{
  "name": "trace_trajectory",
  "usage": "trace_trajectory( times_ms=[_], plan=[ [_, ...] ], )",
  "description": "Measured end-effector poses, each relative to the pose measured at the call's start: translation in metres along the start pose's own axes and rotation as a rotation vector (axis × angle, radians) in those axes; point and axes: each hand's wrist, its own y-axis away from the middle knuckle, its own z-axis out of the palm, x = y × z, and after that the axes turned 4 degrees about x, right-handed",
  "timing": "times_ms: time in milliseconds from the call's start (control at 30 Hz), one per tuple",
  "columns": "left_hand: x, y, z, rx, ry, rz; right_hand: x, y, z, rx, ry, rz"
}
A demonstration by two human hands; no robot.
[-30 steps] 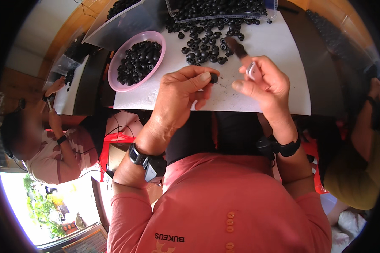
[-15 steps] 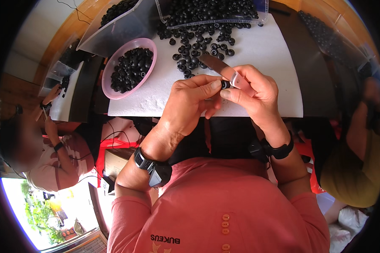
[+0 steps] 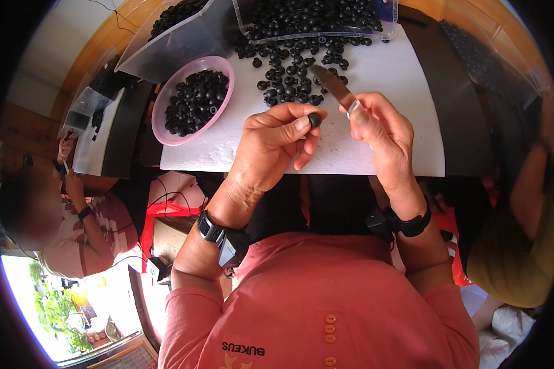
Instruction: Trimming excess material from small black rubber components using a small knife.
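My left hand [image 3: 274, 138] pinches a small round black part [image 3: 314, 120] between thumb and fingertips, above the near side of the white table top [image 3: 388, 80]. A little to its right, my right hand [image 3: 385, 132] grips the pale handle of a knife [image 3: 335, 86]. The wide blade points up and to the left, over loose black parts [image 3: 289, 80] scattered on the white surface. Blade and held part are apart. Left of my hands stands a pink bowl [image 3: 157, 123] heaped with similar black parts.
A clear plastic bin [image 3: 314, 37] full of black parts lies at the far edge, its contents spilling onto the table. Another translucent bin [image 3: 166, 52] stands at far left. People work on both sides: one at left [image 3: 92, 227], one at right [image 3: 511, 246].
My right hand has drawn the knife away to the right from the black part. My left hand keeps hold of the part, now turned with its rounded side showing.
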Motion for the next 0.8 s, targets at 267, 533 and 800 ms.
trace_trajectory(
  times_ms=[267,533,800],
  plan=[
    [-0.006,0.001,-0.006,0.012,-0.008,0.059,0.01,-0.006,0.011,0.018,0.274,-0.024],
    [-0.009,0.0,-0.008,0.024,0.016,0.069,0.008,-0.007,0.016,-0.002,0.432,-0.126],
    [-0.011,0.0,-0.008,0.03,-0.001,0.063,0.004,-0.008,0.014,-0.029,0.487,-0.13]
  ],
)
